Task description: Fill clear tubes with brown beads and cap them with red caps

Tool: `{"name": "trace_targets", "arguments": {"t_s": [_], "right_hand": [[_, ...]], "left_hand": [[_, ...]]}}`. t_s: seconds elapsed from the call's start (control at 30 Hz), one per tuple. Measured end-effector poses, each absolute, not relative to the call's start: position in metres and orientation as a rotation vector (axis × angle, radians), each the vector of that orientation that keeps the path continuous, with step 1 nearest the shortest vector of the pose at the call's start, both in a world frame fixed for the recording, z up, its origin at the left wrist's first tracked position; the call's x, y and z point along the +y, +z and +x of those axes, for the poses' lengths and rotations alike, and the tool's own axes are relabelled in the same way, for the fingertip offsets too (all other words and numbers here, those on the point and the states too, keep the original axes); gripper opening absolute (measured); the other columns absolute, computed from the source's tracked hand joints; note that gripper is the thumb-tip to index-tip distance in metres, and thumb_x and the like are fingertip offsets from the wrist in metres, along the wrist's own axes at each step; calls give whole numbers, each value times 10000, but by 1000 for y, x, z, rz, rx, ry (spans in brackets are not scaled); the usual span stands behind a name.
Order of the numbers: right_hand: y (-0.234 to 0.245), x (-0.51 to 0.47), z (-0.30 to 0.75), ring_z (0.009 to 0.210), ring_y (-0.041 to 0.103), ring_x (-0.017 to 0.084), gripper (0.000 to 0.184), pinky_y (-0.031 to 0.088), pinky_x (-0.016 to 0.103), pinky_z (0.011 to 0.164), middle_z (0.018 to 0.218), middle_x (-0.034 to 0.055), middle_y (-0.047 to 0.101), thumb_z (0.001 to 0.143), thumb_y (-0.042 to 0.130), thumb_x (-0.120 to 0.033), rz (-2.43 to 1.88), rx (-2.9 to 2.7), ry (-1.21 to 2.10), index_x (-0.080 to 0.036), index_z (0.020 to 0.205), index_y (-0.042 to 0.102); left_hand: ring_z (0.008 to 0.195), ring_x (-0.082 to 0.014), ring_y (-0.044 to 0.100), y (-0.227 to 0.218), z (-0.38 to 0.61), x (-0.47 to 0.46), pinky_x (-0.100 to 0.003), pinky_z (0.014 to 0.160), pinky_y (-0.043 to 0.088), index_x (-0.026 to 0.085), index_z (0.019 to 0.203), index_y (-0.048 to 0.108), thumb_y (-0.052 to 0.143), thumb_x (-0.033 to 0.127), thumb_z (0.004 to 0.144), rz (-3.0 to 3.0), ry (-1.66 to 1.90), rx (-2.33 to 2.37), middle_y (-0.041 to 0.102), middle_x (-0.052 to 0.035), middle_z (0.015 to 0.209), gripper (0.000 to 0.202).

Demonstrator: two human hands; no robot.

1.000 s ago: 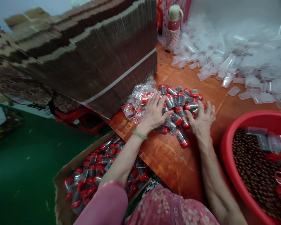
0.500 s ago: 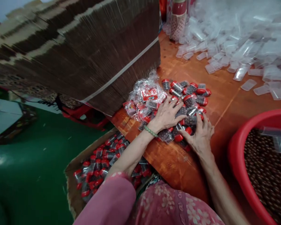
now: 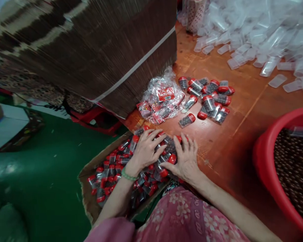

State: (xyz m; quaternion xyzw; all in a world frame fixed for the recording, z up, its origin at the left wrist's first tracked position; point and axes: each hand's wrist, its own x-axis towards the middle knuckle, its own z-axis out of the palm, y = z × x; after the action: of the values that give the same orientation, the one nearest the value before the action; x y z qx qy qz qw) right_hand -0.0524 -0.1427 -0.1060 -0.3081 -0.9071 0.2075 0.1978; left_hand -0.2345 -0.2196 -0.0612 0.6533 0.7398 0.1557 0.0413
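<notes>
Many bottles (image 3: 169,145) at the table (image 3: 217,151) edge

The left hand (image 3: 144,150) is spread, the right hand (image 3: 188,162) curved, fingers apart (neither looks clamped); they flank the loose bottles, probably so none roll sideways. The box (image 3: 84,188) sits just under the edge, perhaps to catch whatever slips over.
</notes>
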Motion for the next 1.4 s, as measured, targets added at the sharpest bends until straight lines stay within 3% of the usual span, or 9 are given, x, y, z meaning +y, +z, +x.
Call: {"name": "trace_targets", "arguments": {"t_s": [0.27,0.43,0.57,0.7,0.8,0.9,1.0,1.2,1.4], "right_hand": [[-104,-204,-94,1530,313,470,985,364,701,1154,1683,207,306,834,578,-782,-200,-2690,985,-206,1604,360],[-98,-186,-97,1389,553,349,757,507,482,1112,1493,133,605,848,621,-729,63,-2571,967,-216,1405,610],[-85,-95,-90,1467,437,339,626,393,581,1177,1508,207,557,991,489,-602,-273,-2408,829,-144,1404,595],[-79,24,-71,1516,319,390,755,264,675,1197,1599,190,435,871,597,-722,-1120,-2177,452,-208,1425,583],[-80,88,-57,1523,269,447,871,262,733,1149,1653,182,343,795,614,-794,-1486,-2009,413,-279,1491,526],[-85,124,-54,1518,260,477,956,260,763,1118,1670,203,306,769,578,-844,-1580,-1946,474,-283,1537,473],[-92,142,-63,1504,287,484,974,241,761,1121,1660,222,326,778,552,-853,-1567,-2024,562,-258,1544,472],[-109,140,-68,1449,387,418,836,201,732,1154,1575,174,480,844,482,-831,-1330,-2268,570,-275,1463,563],[-122,89,-32,1396,458,363,832,338,590,1158,1482,228,532,854,546,-784,-1168,-2277,455,-178,1422,589]], "left_hand": [[1185,-333,691,-72,-282,-327,-546,1013,589,191,1148,740,546,428,982,1739,392,2449,724,-152,1269,348],[1054,-339,736,-60,-296,-311,-536,935,623,143,1082,738,545,390,982,1694,490,2746,762,-180,1134,329],[1143,-243,726,-29,-272,-223,-402,1037,594,179,1238,680,597,317,983,1863,884,2502,748,-114,1242,301],[1334,-226,617,-21,-251,-91,-396,1177,476,152,1394,568,515,391,1028,1966,966,2151,647,-140,1425,440],[1515,-296,415,-34,-242,5,-459,1253,351,150,1480,478,505,469,1021,1702,634,2295,467,-185,1593,560],[1526,-458,335,-53,-240,71,-683,1194,306,93,1525,417,443,563,1016,1532,542,2409,391,-296,1602,694],[1536,-510,251,-66,-240,103,-794,1135,255,184,1522,471,421,632,997,1515,485,2414,415,-252,1597,692],[1413,-366,379,-75,-231,113,-638,1163,320,286,1276,713,461,515,1022,1763,468,2252,608,-91,1418,425],[1329,-325,444,-81,-208,63,-531,1092,405,229,1277,708,449,448,1031,2023,484,2145,627,-114,1355,418]]}}
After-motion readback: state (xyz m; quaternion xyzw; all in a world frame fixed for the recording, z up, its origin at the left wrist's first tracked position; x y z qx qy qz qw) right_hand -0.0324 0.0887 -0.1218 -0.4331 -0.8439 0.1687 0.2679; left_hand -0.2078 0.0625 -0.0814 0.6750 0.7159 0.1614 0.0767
